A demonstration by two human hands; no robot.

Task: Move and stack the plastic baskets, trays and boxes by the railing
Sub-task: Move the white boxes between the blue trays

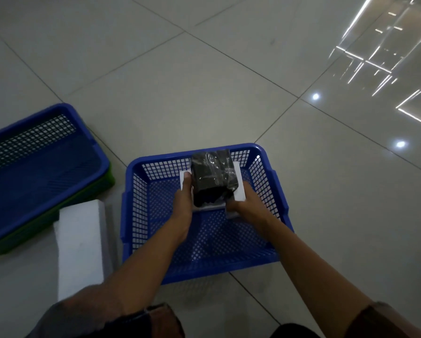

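Item one: blue basket [273, 191], lower centre of the frame, on the tiled floor [204, 81]. Open mesh walls and bottom, solid rim; I judged it light and a little springy, best lifted by the rim on its two short sides.

Item two: white box [238, 191] with a black wrapped bundle [213, 176] lying on top, both held inside the basket near its far wall. Whether the box touched the mesh bottom I could not tell. The box looked stiff and light. The bundle's clear film looked slick, so I reckoned it could slide off if the box tipped.

My left hand [182, 203] gripped the box's left edge, thumb laid along the top beside the bundle. My right hand [246, 203] curled round the near right corner of the box.

Item three: second blue basket [58, 111], left of the frame, nested in a green one [107, 181] showing beneath it.

Item four: white foam slab [82, 245], lower left, between the nested pair and the first basket, just beside the latter. I judged it would get in the way of sliding that basket leftward.
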